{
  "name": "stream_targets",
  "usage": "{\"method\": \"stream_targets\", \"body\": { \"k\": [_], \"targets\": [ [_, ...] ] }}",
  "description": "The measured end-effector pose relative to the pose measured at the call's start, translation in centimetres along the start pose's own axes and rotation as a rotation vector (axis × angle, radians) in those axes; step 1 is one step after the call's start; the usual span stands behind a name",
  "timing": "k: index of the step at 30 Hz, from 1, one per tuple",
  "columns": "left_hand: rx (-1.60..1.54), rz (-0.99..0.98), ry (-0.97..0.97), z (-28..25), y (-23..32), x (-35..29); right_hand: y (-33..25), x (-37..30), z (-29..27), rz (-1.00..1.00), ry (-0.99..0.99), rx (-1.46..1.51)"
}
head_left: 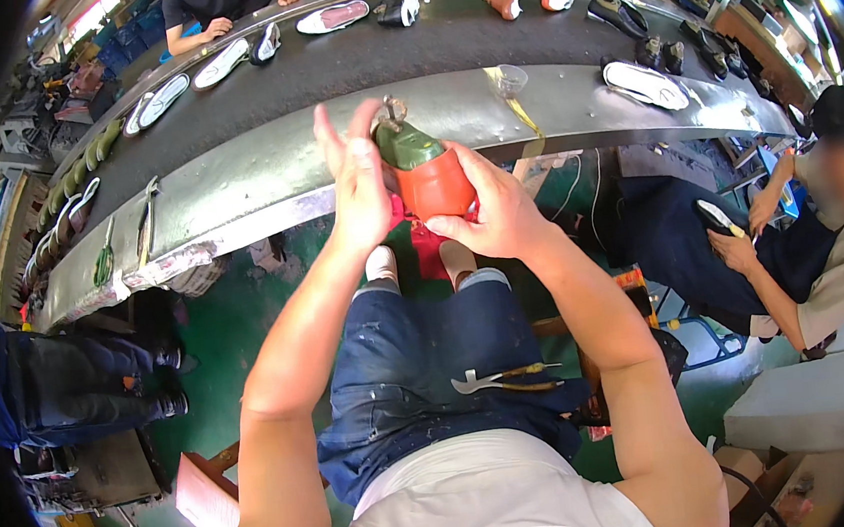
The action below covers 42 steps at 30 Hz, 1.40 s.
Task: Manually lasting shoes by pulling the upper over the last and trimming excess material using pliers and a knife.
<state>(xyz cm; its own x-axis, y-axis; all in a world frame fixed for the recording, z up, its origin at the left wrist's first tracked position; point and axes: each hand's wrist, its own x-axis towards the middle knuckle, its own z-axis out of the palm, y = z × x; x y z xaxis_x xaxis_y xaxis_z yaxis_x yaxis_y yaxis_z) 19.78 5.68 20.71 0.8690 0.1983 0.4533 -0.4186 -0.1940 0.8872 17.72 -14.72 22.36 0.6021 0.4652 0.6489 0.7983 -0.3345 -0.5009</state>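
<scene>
Pincers [481, 383] lie on the shorts [381, 367], nearer the body than either hand. The right hand [502, 206] wraps one end of a red shoe upper [437, 187]; the left hand [359, 189], fingers spread, stands against its other side. Between them, the green last [406, 148] inside is probably stiff, smooth and moderately heavy; the covered end looks the surer hold. Beyond both hands runs the metal surface [269, 181], a clear cup [509, 79] past the right hand

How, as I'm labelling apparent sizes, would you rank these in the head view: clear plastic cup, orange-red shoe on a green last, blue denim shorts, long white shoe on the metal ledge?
1. Denim shorts
2. Orange-red shoe
3. White shoe
4. Plastic cup

Nearness may enlarge the orange-red shoe.
</scene>
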Motion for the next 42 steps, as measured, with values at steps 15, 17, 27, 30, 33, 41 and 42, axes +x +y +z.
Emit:
{"method": "stream_targets", "body": {
  "k": [15,17,27,30,33,41,42],
  "targets": [
    [0.092,0.374,-0.091,1.2,2.7,6.9,2.2,8.6,-2.4,-0.173,-0.107,0.008],
    [-0.005,0.39,-0.087,1.2,3.3,6.9,2.4,8.9,-2.1,-0.13,-0.132,0.166],
    [-0.301,0.204,-0.082,1.2,2.6,6.6,0.9,7.6,0.8,-0.097,0.052,0.109],
    [-0.303,0.209,-0.079,1.3,2.6,6.5,0.4,6.6,1.6,-0.067,0.128,0.078],
    [-0.279,0.184,-0.116,1.5,2.5,6.6,-0.5,5.0,4.0,0.026,0.32,0.174],
    [-0.049,0.325,0.057,-0.3,1.3,4.4,-2.1,2.7,7.7,0.063,0.48,0.097],
    [0.198,0.509,0.391,-0.7,0.8,3.5,-2.3,2.5,8.0,0.044,0.479,0.111]
  ]
}}
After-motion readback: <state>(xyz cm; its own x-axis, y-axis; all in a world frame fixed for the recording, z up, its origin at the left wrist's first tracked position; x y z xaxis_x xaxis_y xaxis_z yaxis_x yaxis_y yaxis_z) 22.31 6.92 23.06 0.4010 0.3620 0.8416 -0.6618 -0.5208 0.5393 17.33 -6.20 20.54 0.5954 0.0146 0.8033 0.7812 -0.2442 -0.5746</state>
